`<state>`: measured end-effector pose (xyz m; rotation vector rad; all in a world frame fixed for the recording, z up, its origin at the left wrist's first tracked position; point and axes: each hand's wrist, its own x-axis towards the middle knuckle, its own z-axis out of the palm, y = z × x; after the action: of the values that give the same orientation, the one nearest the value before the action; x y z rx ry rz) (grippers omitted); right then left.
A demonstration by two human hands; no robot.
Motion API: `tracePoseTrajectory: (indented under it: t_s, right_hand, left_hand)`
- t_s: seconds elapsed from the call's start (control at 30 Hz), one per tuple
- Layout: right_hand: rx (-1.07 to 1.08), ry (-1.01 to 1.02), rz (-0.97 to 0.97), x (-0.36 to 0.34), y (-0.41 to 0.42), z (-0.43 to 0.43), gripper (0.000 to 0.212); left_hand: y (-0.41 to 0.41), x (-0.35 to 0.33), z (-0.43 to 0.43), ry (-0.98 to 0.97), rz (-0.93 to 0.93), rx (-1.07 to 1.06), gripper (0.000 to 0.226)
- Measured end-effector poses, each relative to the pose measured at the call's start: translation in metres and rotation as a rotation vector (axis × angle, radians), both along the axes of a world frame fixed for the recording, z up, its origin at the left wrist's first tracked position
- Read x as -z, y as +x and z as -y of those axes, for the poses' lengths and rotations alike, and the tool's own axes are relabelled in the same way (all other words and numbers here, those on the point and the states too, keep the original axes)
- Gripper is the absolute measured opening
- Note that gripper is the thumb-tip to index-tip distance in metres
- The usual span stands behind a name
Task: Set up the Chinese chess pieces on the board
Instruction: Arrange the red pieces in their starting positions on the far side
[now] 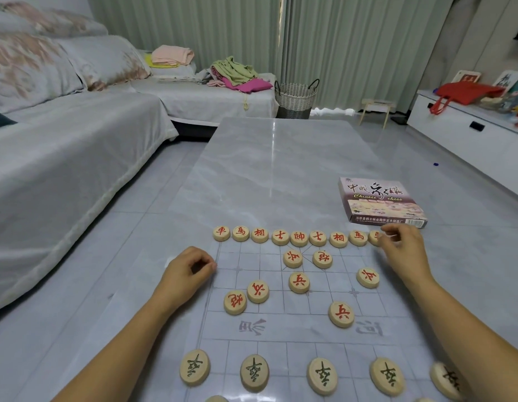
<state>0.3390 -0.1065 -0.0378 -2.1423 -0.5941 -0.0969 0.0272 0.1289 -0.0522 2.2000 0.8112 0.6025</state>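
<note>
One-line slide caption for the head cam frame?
Right hand pinches the end piece of the far red row; left hand rests curled beside the board; seven red pieces lie scattered mid-board.
</note>
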Motion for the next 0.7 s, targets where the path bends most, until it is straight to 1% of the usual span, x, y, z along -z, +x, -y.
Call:
tracePoseTrajectory:
  t_s: [0.07,0.1,0.13,0.2,0.23,0.27,0.3,0.37,0.4,0.5,0.53,0.57,0.6,0.67,0.7]
  right_hand:
    - [-0.135,-0.061,0.068,-0.008,-0.018,-0.009,0.015]
    - [-0.23,-0.104,0.069,-0.012,-0.03,-0.015,0.016]
    - [-0.336,-0.176,0.067,-0.014,-0.041,-0.021,0.02]
    - [-0.506,-0.442,0.113,-0.016,-0.057,-0.032,0.037]
    - [-0.553,-0.567,0.137,-0.015,-0.062,-0.035,0.044]
    - [-0.574,-0.64,0.148,-0.014,-0.065,-0.038,0.048]
    - [-0.581,-0.667,0.145,-0.013,-0.066,-0.039,0.048]
    - [-0.556,-0.649,0.147,-0.013,-0.066,-0.038,0.041]
    - [-0.519,-0.604,0.122,-0.015,-0.064,-0.035,0.037]
    - [-0.288,-0.366,-0.026,-0.026,-0.046,-0.02,0.029]
    - [-0.193,-0.351,-0.05,-0.03,-0.037,-0.012,0.03]
    - [-0.114,-0.404,-0.057,-0.032,-0.031,-0.005,0.033]
    - [-0.056,-0.498,-0.053,-0.031,-0.026,0.002,0.036]
    - [-0.01,-0.656,-0.044,-0.023,-0.021,0.011,0.04]
    - [-0.01,-0.682,-0.044,-0.019,-0.022,0.013,0.041]
  left_hand:
    - [0.0,0.0,0.0,-0.003,0.005,-0.007,0.004]
    - [-0.001,0.0,0.001,-0.005,0.008,-0.008,0.004]
    - [-0.001,-0.001,0.001,-0.006,0.008,-0.008,0.003]
    - [-0.001,-0.001,0.002,-0.001,0.006,-0.007,0.002]
    - [-0.002,0.0,0.003,0.004,0.003,-0.006,0.002]
    - [-0.002,0.0,0.003,0.008,0.002,-0.004,0.002]
    - [-0.002,0.0,0.003,0.009,0.001,-0.004,0.002]
    - [-0.002,0.0,0.002,0.015,0.0,-0.007,0.002]
    - [-0.002,0.0,0.002,0.017,-0.003,-0.009,0.002]
    - [-0.002,0.0,0.002,0.021,-0.016,-0.012,0.002]
    - [-0.002,0.0,0.002,0.023,-0.014,-0.012,0.002]
    - [-0.002,0.0,0.002,0.028,-0.011,-0.014,0.002]
    - [-0.002,0.0,0.002,0.032,-0.006,-0.015,0.002]
    - [-0.002,-0.001,0.002,0.032,-0.001,-0.018,0.003]
    - [-0.001,-0.001,0.003,0.031,-0.001,-0.018,0.003]
